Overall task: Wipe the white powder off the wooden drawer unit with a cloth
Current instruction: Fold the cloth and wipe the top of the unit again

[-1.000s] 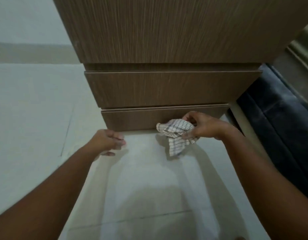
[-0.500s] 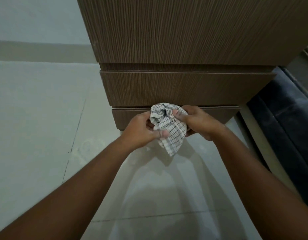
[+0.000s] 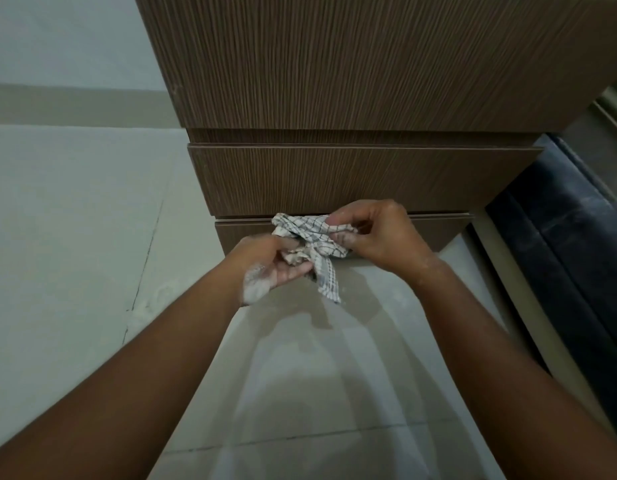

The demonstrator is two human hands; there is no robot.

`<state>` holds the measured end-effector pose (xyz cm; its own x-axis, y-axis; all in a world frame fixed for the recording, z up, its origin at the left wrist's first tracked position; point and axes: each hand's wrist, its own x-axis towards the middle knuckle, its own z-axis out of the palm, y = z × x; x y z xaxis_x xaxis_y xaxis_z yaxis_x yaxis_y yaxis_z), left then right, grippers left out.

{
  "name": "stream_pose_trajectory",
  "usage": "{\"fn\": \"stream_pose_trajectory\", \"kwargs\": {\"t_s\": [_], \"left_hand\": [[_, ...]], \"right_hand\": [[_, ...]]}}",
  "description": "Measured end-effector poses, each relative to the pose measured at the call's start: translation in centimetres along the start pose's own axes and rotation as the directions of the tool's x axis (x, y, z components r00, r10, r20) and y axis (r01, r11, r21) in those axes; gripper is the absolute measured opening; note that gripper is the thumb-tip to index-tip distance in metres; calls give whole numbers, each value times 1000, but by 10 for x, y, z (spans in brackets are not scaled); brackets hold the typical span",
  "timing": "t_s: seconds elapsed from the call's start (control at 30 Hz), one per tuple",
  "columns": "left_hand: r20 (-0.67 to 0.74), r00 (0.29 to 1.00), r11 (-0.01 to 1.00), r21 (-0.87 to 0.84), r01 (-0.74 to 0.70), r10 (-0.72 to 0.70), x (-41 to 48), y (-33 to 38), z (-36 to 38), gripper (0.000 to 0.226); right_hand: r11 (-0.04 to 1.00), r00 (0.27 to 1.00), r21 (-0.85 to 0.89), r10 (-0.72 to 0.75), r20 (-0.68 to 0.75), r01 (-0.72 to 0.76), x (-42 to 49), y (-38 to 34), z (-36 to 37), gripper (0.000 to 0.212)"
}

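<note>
Cloth (image 3: 312, 242) in a pale check with dark lines is hanging bunched between both hands, just in front of the lowest drawer front (image 3: 435, 232) of the wooden drawer unit (image 3: 352, 81). One loose corner is dangling down above the floor (image 3: 75, 220).

The left hand (image 3: 272, 263) is lying turned partly palm-up beneath the bundle. Its fingers (image 3: 295, 270) are curling round the lower folds and gripping them. White powder (image 3: 253, 287) is coating the heel of this hand and the wrist edge beside it.

The right hand (image 3: 379, 233) is working from the other side, slightly higher. Its thumb and forefinger are pinching the upper edge of the fabric, while the remaining fingers (image 3: 345, 239) are bending in against the folds below. Pale dust is showing on those fingertips and on the right wrist.

The drawer unit is standing on the tiled floor, its three stacked fronts filling the upper middle of the view, grain running vertically. Whether the fabric is touching the wood cannot be told from this angle. A faint whitish smear (image 3: 154, 299) is lying on the tiles to the left, beside a tile joint. To the right of the unit a dark blue padded piece (image 3: 559, 254) is sitting low against the floor.
</note>
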<state>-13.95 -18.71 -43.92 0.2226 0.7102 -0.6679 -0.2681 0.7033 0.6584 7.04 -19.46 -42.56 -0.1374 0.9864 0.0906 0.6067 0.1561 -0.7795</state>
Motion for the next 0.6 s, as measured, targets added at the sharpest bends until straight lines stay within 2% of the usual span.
{"fn": "stream_pose_trajectory", "kwargs": {"t_s": [0.07, 0.13, 0.23, 0.3, 0.37, 0.43, 0.5, 0.57, 0.6], "left_hand": [[70, 997, 993, -114, 36, -28, -1, 3, -1, 39], [121, 992, 989, -137, 49, -33, -1, 6, -1, 45], [96, 995, 997, -69, 30, -24, 0, 4, 2, 42], [30, 1000, 993, -119, 11, -8, 3, 1, 1, 34], [40, 999, 981, -194, 10, -3, 5, 0, -1, 26], [89, 996, 978, -210, -6, 25, 4, 0, -1, 29], [121, 988, 965, -254, -62, 95, 4, 2, 1, 39], [114, 982, 951, -289, -111, 149, 5, 3, 2, 38], [92, 981, 952, -272, -138, 169, 6, 3, 1, 36]], "right_hand": [[991, 995, -91, -99, -16, 97, 1, 5, 4, 22], [989, 993, -98, -107, 58, 112, 0, 8, 4, 25], [995, 988, 102, -32, 149, 17, -2, 7, 1, 25], [960, 993, 269, 44, 110, -72, -3, 3, -1, 21], [922, 990, 363, 115, 78, -136, -3, 1, -3, 15], [841, 959, 464, 226, 169, -279, -5, -1, -1, 27], [692, 875, 542, 319, 363, -477, -7, -1, 3, 49], [532, 806, 611, 309, 504, -586, -8, -5, 7, 58], [474, 801, 648, 303, 516, -596, -8, -5, 8, 57]]}}
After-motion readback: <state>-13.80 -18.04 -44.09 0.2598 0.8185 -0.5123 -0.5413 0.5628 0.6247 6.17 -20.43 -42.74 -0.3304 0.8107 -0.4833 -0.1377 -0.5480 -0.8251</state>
